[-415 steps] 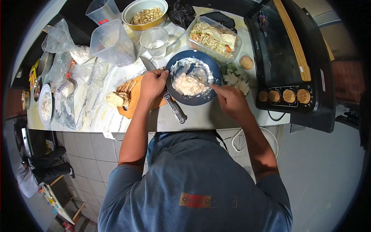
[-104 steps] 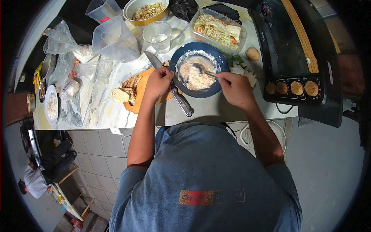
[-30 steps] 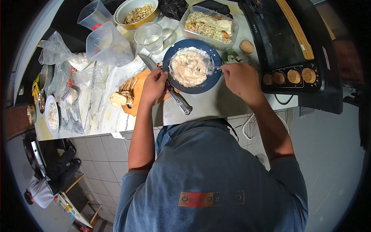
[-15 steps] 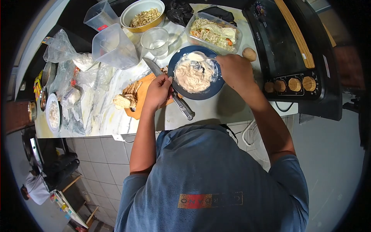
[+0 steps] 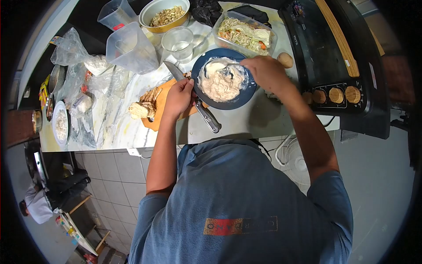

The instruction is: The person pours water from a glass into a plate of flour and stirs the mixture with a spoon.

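Observation:
A dark blue plate (image 5: pixel 241 99) holds a pale, creamy mixture (image 5: pixel 222 83). My left hand (image 5: pixel 179 99) is closed on its left rim, the thumb on top. In my right hand (image 5: pixel 266 72) is a thin metal utensil (image 5: pixel 233 66), mostly hidden by the fingers, its tip in the mixture near the plate's upper right; I cannot make out its exact kind. Beneath my left hand a black-handled knife (image 5: pixel 208 117) lies slantwise across an orange cutting board (image 5: pixel 163 108). Browned, sliced food (image 5: pixel 143 110) rests at the board's left end.
Behind the plate stand a tub of shredded vegetables (image 5: pixel 244 35), a clear cup (image 5: pixel 177 46) and a bowl of chopped pieces (image 5: pixel 165 17). Clear containers (image 5: pixel 132 50) and plastic bags (image 5: pixel 94 66) sit left. At right are a round brown item (image 5: pixel 285 60) and a black oven (image 5: pixel 334 94).
My right hand has shifted slightly up and to the right, and the utensil's tip has moved through the mixture. My left hand stays on the plate's rim.

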Tool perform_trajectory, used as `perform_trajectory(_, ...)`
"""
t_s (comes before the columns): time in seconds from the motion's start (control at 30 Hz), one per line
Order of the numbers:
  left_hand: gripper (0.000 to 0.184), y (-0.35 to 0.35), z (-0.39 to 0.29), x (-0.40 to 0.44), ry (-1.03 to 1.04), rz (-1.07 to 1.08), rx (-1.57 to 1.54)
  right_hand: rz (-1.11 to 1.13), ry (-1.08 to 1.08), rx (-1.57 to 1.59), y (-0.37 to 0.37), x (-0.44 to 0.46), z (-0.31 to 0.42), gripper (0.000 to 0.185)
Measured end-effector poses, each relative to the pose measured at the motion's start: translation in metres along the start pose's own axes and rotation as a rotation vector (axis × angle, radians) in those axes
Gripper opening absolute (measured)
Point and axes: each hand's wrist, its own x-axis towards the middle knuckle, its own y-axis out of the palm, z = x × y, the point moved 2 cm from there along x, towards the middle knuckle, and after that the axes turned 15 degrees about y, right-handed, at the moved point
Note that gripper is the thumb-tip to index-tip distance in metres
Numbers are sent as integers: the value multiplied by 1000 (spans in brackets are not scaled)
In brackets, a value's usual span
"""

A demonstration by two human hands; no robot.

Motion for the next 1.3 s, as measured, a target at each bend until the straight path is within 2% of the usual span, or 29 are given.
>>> perform_trajectory(0.07,31,-1,4,0,18,-5,8,59,-94,76,0,-7,9,23)
perform_trajectory(0.2,33,-2,-3,-6,19,-25,57,62,-26,217,-19,-40,15,21)
perform_trajectory(0.3,36,-2,3,0,57,-32,88,120,88,105,-14,-54,19,18)
perform_trajectory(0.37,37,-3,4,2,102,-29,108,24,187,109,-10,-59,20,19)
perform_trajectory(0.47,37,-7,0,2,85,-13,254,38,327,2,-28,-60,18,21)
perform_trajectory(0.6,35,-5,-5,2,80,8,243,-26,296,109,-20,-67,27,24)
perform_trajectory(0.7,35,-6,-2,4,94,4,258,76,277,166,-5,-71,38,21)
perform_trajectory(0.8,35,-5,-3,2,111,2,285,113,363,77,-12,-75,33,22)
perform_trajectory(0.87,35,-6,-4,3,118,4,302,14,409,21,-27,-71,27,21)
perform_trajectory(1.0,34,-9,1,9,117,32,299,-55,385,70,-6,-59,25,22)
perform_trajectory(1.17,34,-9,0,5,76,34,294,32,283,96,0,-68,29,22)
perform_trajectory(1.3,33,-6,2,5,105,-7,218,92,296,133,-10,-86,26,23)
